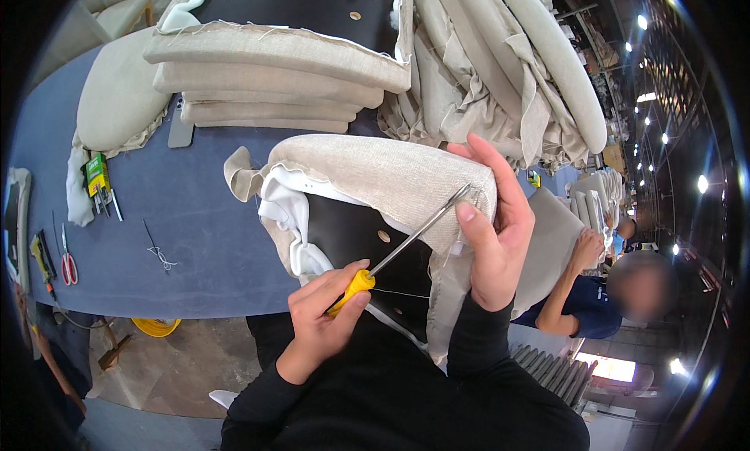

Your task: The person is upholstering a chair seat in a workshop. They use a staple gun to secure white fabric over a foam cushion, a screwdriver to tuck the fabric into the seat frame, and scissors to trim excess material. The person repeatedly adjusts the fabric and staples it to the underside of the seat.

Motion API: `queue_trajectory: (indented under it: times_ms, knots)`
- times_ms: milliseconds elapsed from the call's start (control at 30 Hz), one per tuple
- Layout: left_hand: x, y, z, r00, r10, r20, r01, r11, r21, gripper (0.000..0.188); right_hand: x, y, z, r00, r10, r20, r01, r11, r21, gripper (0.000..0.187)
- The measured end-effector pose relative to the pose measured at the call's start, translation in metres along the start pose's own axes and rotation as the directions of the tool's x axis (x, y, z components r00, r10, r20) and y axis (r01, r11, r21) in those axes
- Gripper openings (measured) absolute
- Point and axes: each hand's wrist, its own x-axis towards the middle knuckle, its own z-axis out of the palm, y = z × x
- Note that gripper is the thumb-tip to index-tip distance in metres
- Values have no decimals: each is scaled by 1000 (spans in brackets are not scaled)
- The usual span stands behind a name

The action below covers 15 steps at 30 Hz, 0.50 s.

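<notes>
My left hand (324, 314) grips the yellow handle of a screwdriver (406, 244). Its metal shaft slants up and to the right, with the tip at the fabric edge of a beige upholstered seat cushion (375, 174). My right hand (492, 224) clasps the right end of that cushion, thumb pressed on the fabric beside the tool's tip. The cushion is tilted up, showing its black underside board (351, 232), white padding (285, 209) and loose beige fabric hanging at the edges.
A blue table (187, 217) carries a stack of beige cushions (266, 76), a heap of loose covers (492, 68), red-handled scissors (69, 263), a green box (96, 174) and small tools. Another person in a dark shirt (586, 295) works at the right. A yellow ring (155, 326) lies on the floor.
</notes>
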Motion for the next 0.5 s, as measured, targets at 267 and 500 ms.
queue_trajectory:
  times_ms: [267, 500]
  knots:
    - [-5, -8, -5, 816, -378, 438, 578, 513, -635, 42, 3, 2, -2, 1000, -9, 12, 10, 999, -34, 66]
    - [-4, -7, 13, 726, -271, 632, 663, 36, -747, 44, 5, 4, -1, 1000, 1, 7, -1, 999, 38, 66]
